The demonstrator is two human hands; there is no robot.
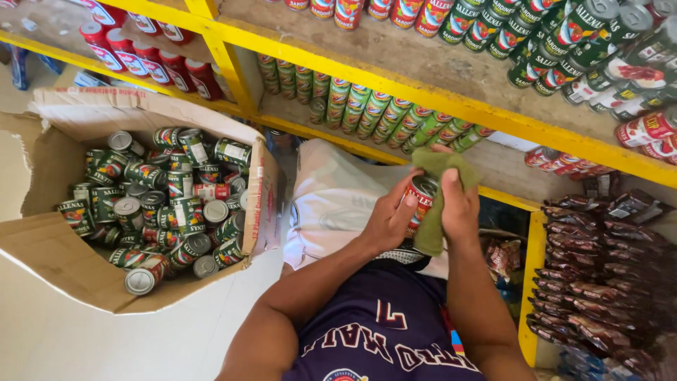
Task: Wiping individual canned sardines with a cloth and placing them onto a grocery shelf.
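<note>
left hand (pixel 386 220): wrapped round a red-labelled can (pixel 422 195), fingers closed on its side, holding it up in front of the chest so the label and top face the person.
right hand (pixel 460 206): closed on a green cloth (pixel 436 212), pressing it against the can's right side; the cloth drapes over the top of the can and hangs below the hand, so it covers most of the can while being rubbed on it, by the look of it.
red-labelled can: between both hands, off any surface, just in front of the front edge of the lower yellow shelf (pixel 451 106).
cardboard box (pixel 63 261): open on the floor at the person's left, flaps torn and folded out so the contents are reachable; near the left arm but apart from it.
cans in box (pixel 166 201): mostly green-labelled, a few red, heaped loose, some lying on their sides, some end up; not stacked.
green cans on shelf (pixel 381 113): lying in neat rows toward the back of the lower shelf, labels facing out, near the shelf's front edge on the left part.
red cans upper left (pixel 151 60): row standing on the upper left shelf.
mixed cans top right (pixel 585 42): stacked on the upper shelf, green and red.
dark snack packets (pixel 599 282): hanging in strips at the right edge, well apart from the hands.
white bag (pixel 335 197): lies under the forearms, between box and shelf.
</note>
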